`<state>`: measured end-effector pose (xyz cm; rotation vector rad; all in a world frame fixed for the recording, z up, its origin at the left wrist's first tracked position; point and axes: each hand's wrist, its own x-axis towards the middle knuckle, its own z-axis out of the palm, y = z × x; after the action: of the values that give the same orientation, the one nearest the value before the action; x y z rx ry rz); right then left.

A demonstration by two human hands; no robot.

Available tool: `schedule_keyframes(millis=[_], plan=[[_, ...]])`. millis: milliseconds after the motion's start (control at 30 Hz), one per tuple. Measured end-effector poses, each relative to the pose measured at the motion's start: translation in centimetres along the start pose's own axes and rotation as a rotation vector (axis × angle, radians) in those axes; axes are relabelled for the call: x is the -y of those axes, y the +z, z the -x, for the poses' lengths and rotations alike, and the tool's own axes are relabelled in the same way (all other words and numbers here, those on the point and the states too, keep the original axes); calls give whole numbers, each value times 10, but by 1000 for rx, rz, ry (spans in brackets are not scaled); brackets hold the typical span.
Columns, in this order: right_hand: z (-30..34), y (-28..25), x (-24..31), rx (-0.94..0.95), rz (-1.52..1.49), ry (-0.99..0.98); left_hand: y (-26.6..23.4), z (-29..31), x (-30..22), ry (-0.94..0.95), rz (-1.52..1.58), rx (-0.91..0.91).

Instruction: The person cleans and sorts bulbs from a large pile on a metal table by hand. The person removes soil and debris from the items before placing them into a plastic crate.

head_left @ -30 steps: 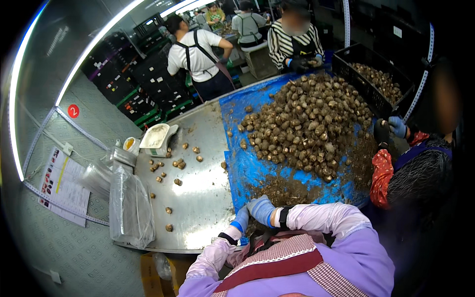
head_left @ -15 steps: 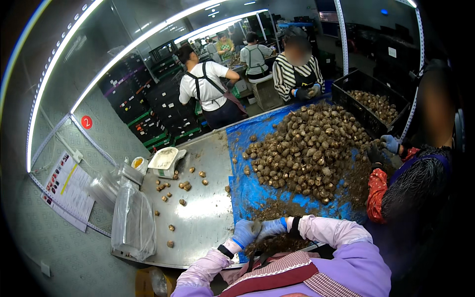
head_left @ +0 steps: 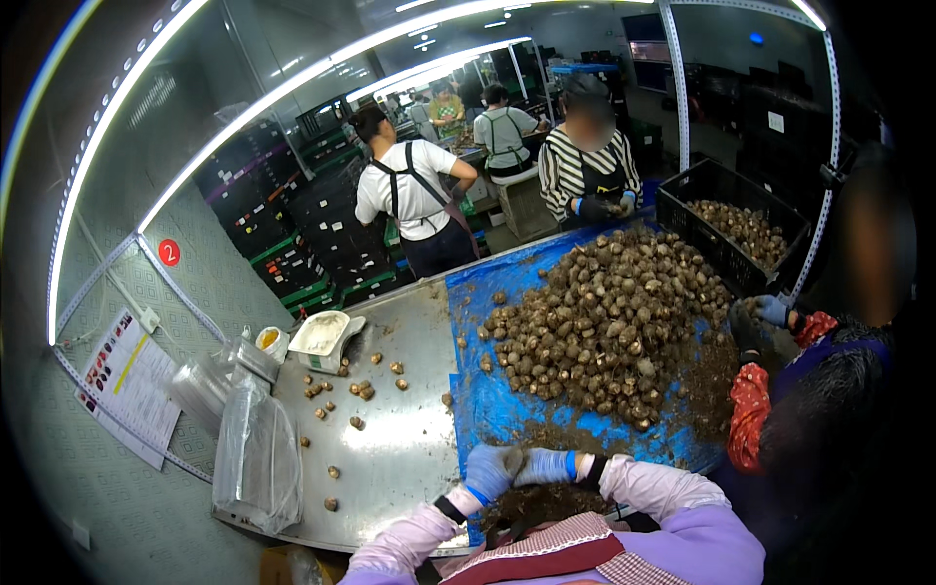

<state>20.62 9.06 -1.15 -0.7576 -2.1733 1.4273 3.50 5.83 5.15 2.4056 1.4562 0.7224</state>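
Gloved left hand [head_left: 489, 475] and right hand [head_left: 544, 467] meet, fingers curled; can't tell what they grip. Big corm pile [head_left: 604, 331] on blue sheet [head_left: 468, 409] remains; few loose corms [head_left: 366, 391] leftward, black crate [head_left: 706, 238] part-filled. Versus half a second earlier: hands still together, pile looks unchanged.

The single view looks out from the left one of two fisheye cameras on the wearer's head, facing forward and steeply down over the table [head_left: 390, 463] from its near side. Closest to the lens, along the lower edge, is the wearer's apron [head_left: 546, 546], with the left hand [head_left: 489, 472] and right hand [head_left: 543, 467] just beyond. The far room shows small at the top; light strips [head_left: 292, 91] bow toward the dark rim.
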Motion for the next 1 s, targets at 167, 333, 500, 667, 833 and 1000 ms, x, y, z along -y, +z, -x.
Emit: schedule_keyframes(millis=[167,333,500,667,833,1000], plan=[[-12,-9,48,179,780,494,60,13,28,-601,83,106],[-25,12,31,287,942,345,151,61,129,-705,422,440],[-34,-5,24,182,831,408,75,19,60,-819,191,287],[-49,-13,18,169,443,363,63,18,53,-708,387,-126],[-31,-30,37,463,-630,498,13,-3,25,-313,446,-155],[-18,-6,51,867,-1655,-32,-22,-37,5,-128,888,-200]])
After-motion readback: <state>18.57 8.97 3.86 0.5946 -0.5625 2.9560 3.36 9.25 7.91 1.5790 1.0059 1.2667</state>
